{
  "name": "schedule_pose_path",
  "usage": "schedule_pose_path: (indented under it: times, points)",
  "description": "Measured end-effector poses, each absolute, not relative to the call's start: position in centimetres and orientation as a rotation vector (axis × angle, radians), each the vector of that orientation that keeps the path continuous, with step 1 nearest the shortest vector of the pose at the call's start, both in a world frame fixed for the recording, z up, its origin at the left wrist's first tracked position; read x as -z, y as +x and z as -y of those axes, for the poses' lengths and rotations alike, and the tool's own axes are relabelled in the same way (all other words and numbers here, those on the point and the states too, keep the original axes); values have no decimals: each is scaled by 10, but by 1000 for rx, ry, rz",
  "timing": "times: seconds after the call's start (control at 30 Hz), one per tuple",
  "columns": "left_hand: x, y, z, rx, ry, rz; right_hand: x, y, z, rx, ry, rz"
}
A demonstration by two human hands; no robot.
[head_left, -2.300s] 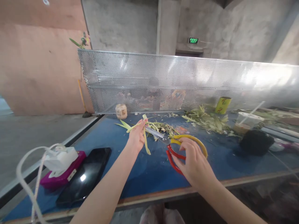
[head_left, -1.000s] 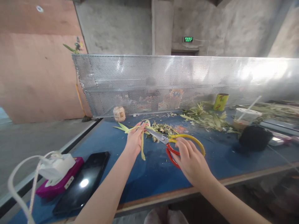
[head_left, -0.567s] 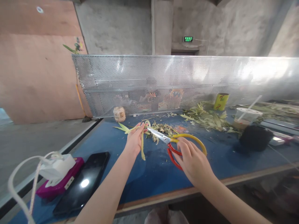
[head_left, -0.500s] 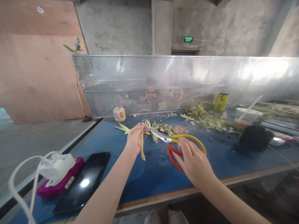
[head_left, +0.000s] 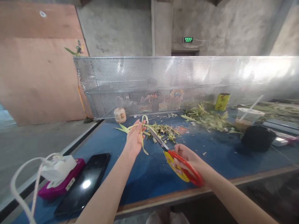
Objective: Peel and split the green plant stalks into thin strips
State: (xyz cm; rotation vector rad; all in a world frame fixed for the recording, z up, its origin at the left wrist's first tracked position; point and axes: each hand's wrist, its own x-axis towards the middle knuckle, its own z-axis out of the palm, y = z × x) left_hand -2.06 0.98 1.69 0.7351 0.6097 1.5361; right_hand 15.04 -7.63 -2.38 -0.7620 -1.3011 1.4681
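My left hand (head_left: 135,137) pinches a pale green leaf strip (head_left: 144,148); one end dangles below the fingers and another part loops above them. Longer green leaf blades (head_left: 121,128) stick out to the left behind that hand. In my right hand (head_left: 190,155) is a pair of scissors (head_left: 161,141) with one red and one yellow handle. Their blades look nearly closed and point up-left, tips close to the strip by my left fingertips. Whether the tips touch the strip I cannot tell. A heap of small plant clippings (head_left: 163,132) lies behind the blades.
Loose dried leaves (head_left: 205,118) lie at the back right near a yellow-green roll (head_left: 222,102). A plastic cup with a straw (head_left: 249,116) stands beside a black object (head_left: 258,138). At left are a phone (head_left: 85,183) and purple power strip (head_left: 59,188). Perforated metal panel (head_left: 130,81) bounds the back.
My right hand has turned the scissors over, so the red handle now faces up and the yellow one lies below. The strip's loop stands higher above my left fingers.
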Motion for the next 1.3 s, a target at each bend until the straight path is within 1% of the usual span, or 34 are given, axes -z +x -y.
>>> schedule_pose_path:
  times: [0.1, 0.2, 0.33, 0.7, 0.87, 1.3]
  points:
    - [-17, -20, -10, -1489, 700, -593, 20, 155, 79, -1722, -573, 1209]
    - [-16, -21, -11, -1431, 674, -538, 16, 159, 83, -1795, -536, 1229]
    - [-16, -22, -10, -1392, 654, -506, 14, 155, 84, -1779, -514, 1302]
    - [-23, -19, -1, -1348, 612, -511, 19, 149, 72, -1718, -564, 1270]
    - [-23, -19, 0, -1347, 598, -505, 18, 147, 74, -1631, -612, 1313]
    - [-22, -18, -1, -1334, 619, -472, 18, 149, 75, -1622, -654, 1285]
